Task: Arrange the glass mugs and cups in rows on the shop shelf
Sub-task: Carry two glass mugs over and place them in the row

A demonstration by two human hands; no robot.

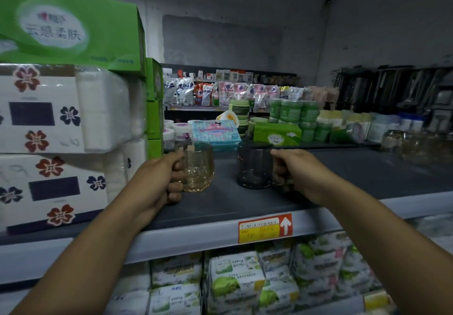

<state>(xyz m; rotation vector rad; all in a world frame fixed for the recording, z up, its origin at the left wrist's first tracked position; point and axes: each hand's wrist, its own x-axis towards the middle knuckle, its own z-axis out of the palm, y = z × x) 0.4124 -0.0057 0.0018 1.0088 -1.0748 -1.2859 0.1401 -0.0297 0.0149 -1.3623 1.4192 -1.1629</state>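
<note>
— The hands?
— The left hand [159, 180] is curled round the handle of an amber mug [197, 167]. The right hand [296, 175] grips the handle of a grey mug [255, 165], which is at the amber one's 3 o'clock, apart from it.
— Set down?
— Both are upright and low on the shelf [367, 175]. I cannot tell if they touch it.
— Room?
— Bare shelf runs toward 3 o'clock, up to the clear cups [411, 145]. Tissue packs [49, 143] wall off 9 o'clock, boxes [277, 134] line 12, and the front edge is at 6.
</note>
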